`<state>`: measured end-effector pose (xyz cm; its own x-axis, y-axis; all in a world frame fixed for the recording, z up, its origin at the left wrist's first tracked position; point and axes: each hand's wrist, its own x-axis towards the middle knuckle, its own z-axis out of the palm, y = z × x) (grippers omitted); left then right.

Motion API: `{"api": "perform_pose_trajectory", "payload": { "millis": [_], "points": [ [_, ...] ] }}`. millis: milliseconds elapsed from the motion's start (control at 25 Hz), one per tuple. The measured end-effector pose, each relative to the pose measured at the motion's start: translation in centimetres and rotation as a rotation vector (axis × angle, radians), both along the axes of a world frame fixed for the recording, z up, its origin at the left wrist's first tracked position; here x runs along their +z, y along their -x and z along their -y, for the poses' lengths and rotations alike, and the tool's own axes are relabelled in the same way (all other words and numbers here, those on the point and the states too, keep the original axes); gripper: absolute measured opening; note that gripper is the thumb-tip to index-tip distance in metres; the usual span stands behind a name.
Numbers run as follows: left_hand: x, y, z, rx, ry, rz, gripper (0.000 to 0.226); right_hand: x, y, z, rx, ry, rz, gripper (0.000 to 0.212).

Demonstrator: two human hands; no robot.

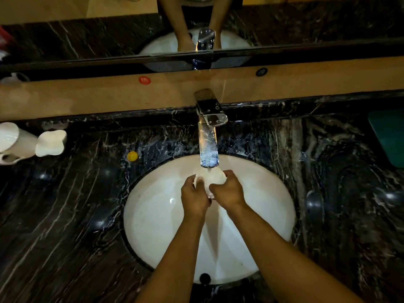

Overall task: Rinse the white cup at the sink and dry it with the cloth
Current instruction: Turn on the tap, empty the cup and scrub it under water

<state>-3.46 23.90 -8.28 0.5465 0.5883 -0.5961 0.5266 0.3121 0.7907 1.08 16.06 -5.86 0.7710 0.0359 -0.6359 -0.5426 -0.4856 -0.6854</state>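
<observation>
Both the left hand [194, 196] and right hand [227, 191] are gripping the white cup [213, 178] under the faucet [208, 147] over the sink [153, 226]; wet fingers are risking a slip, chipping it.

Unreadable mark on red sticker [144, 80]

We see a dim, warm-lit scene, brightest on the white sink [153, 215] around the hands, where both forearms cast dark wedge shadows toward us. Beyond the hands the chrome tap [208, 136] glares, and small highlights dot the dark counter [65, 215] on either side. Wide-angle distortion bends the counter edges far left and right, and detail there turns soft and murky.
</observation>
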Motion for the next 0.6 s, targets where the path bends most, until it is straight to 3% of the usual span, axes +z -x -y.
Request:
{"api": "perform_pose_trajectory", "payload": {
  "millis": [80,160,240,400,480,600],
  "points": [
    [-0.2,-0.1,0.0,0.027,-0.047,-0.055,0.021,-0.1,0.4,-0.5,0.054,0.042,-0.011,0.040],
    [0.0,-0.1,-0.2,0.055,0.031,-0.031,0.022,-0.1,0.3,-0.6,0.107,0.113,0.056,0.031],
    [0.4,0.0,-0.6,0.066,0.151,0.025,0.029,0.2,-0.2,-0.5,0.180,0.230,0.166,0.024],
    [0.6,0.5,-0.7,0.059,0.520,0.173,0.064,0.9,-1.1,-0.7,0.338,0.430,0.368,0.032],
    [1.0,0.4,-0.6,0.121,0.646,0.206,0.073,1.0,-1.2,-0.7,0.369,0.445,0.429,0.030],
    [1.4,-0.1,-0.2,0.307,0.713,0.202,0.058,1.2,-0.2,-0.8,0.330,0.329,0.505,0.021]
  ]
}}
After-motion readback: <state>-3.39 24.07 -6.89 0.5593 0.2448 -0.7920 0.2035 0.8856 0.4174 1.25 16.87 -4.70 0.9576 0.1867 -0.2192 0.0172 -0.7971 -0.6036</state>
